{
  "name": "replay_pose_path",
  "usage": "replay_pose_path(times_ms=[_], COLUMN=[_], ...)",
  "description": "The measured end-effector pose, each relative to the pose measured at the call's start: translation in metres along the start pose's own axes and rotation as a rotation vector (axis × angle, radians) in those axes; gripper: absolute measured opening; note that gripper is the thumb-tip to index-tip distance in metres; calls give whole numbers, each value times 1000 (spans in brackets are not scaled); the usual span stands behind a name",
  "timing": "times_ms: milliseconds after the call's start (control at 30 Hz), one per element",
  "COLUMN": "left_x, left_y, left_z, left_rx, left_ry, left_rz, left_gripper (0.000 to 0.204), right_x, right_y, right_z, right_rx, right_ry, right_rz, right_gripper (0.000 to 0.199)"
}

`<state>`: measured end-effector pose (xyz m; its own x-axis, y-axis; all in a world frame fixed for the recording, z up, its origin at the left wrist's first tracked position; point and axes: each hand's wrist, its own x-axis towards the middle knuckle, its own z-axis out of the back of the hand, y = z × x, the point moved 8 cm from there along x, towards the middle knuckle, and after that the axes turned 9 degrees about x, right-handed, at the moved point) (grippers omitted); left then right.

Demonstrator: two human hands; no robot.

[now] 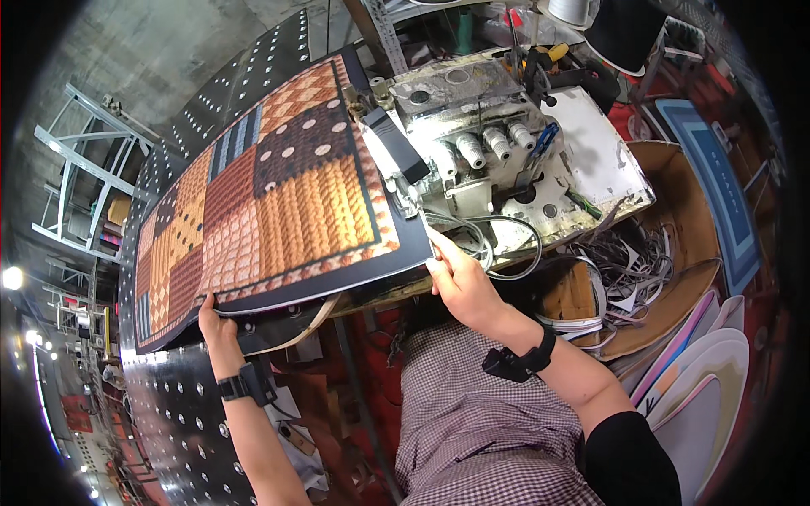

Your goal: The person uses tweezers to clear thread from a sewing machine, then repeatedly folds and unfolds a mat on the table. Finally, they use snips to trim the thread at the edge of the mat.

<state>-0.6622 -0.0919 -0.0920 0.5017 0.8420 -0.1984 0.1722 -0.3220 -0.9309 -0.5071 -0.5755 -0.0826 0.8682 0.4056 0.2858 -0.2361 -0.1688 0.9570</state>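
Note:
A patchwork-print mat (232,219) in orange, brown and cream, with a dark border, lies across the left of the view. Its right edge sits at the needle side of a worn industrial sewing machine (460,93) with several tension knobs. My left hand (218,327) grips the mat's near edge, thumb on top and the fingers hidden beneath. At the near right corner, by the machine, my right hand (462,282) pinches the mat's border between thumb and fingers.
A black table (190,413) studded with shiny balls carries the mat. Grey cables (519,244) loop beside the machine. On the right stands a cardboard box (688,278) of tangled trimmings, with a blue mat (717,194) and stacked rounded mats (704,396) around it.

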Motion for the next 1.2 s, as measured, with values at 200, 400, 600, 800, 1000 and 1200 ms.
replay_pose_path(times_ms=[200, 400, 600, 800, 1000, 1200], left_x=[-15, -41, 56, 27, -94, -290], left_y=[-22, -31, -81, -33, -58, -3], left_z=[-4, -32, 156, 108, 89, 112], left_rx=[178, 237, 249, 138, 1215, 145], left_ry=[313, 503, -19, -94, -64, -203], left_rz=[-20, 109, 7, 92, -805, -170], left_gripper=[29, 48, 21, 14, 30, 20], right_x=[-47, -95, -156, -180, -158, -145], right_y=[5, 3, 1, 0, 31, 95], right_z=[-5, 28, 42, 69, 42, -40], right_rx=[47, 83, -74, -236, -246, -271], right_ry=[72, -20, 89, 9, 113, 364], right_rz=[-56, -152, -304, -273, -196, 16], right_gripper=[47, 49, 47, 47, 48, 46])
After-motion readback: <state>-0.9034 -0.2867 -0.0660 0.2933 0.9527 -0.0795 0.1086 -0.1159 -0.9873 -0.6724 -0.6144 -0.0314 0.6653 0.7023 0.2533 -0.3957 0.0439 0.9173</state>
